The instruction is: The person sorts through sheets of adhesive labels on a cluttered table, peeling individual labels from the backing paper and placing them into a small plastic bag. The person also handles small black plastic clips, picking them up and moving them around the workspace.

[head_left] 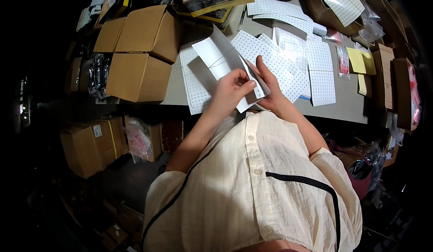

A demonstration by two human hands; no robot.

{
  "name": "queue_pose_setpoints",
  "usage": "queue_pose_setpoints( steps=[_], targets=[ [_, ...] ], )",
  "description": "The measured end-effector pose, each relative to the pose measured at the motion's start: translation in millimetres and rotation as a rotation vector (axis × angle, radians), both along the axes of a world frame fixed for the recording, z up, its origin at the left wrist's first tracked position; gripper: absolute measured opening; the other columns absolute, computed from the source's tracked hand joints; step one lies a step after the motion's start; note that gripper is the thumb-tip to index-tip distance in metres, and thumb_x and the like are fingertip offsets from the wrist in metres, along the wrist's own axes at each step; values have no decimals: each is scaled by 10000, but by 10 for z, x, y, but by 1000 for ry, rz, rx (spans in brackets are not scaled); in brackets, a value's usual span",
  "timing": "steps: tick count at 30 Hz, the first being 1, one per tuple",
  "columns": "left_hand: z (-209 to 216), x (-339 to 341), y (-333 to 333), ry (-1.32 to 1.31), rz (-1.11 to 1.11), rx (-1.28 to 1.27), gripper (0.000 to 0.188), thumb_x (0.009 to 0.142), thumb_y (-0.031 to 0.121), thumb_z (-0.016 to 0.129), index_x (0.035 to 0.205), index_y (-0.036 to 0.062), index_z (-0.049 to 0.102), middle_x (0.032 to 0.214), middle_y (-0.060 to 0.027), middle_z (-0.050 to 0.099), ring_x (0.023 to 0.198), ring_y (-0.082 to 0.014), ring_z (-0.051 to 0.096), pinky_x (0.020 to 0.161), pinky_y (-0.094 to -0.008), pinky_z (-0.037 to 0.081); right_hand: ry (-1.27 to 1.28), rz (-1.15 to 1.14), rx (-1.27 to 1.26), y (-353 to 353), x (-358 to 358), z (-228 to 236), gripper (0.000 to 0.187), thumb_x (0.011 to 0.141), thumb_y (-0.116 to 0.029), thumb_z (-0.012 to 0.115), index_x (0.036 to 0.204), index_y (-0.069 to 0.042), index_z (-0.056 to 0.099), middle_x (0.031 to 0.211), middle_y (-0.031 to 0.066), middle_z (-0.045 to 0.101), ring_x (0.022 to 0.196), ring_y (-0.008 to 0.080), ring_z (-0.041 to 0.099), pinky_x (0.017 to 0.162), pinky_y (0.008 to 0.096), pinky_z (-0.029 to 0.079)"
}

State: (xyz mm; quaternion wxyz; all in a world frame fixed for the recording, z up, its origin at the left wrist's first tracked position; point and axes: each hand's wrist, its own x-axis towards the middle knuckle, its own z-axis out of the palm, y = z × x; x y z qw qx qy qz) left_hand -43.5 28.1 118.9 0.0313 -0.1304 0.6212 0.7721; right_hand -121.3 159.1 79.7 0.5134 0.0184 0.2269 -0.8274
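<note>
2 brown cardboard boxes [143,49] sit at the table's [345,105] left edge. The left hand [231,91] pinches a folded white sheet [223,58] above the near edge; the right hand [269,86] grips its right side. Dotted label sheets [295,62] lie just beyond.

Both hands [250,89] raised together, fingers curled, forearms converging.

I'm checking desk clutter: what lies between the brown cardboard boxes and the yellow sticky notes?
In the head view, white dotted label sheets cover the grey table between the cardboard boxes and yellow notes.
</note>
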Motion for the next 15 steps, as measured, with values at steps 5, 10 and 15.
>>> queue_pose_setpoints(
  steps=[5,10,15],
  targets=[
    [-113,63,-77,17,14,-14,62,881,77,588,877,25,622,818,43,594,722,-39,506,656,-201,399,103,-24,78,0,-29,85,774,794,-82,572,1543,-52,380,1334,153,568,1183,243,583,1008,336,480],
    [-69,138,-89,28,94,-190,128,883,91,562,777,19,552,700,38,508,673,-60,427,620,-233,368,483,-63,334,70,-135,-8,691,806,-38,595,1485,-47,469,1217,124,641,1018,178,632,868,290,526],
    [92,158,4,113,-111,-504,152,883,72,595,779,-12,523,647,-46,514,624,-103,451,564,-302,398,764,-132,488,21,-198,-202,381,926,-34,604,1304,-4,643,1035,66,724,889,93,638,787,244,517]
  ],
)
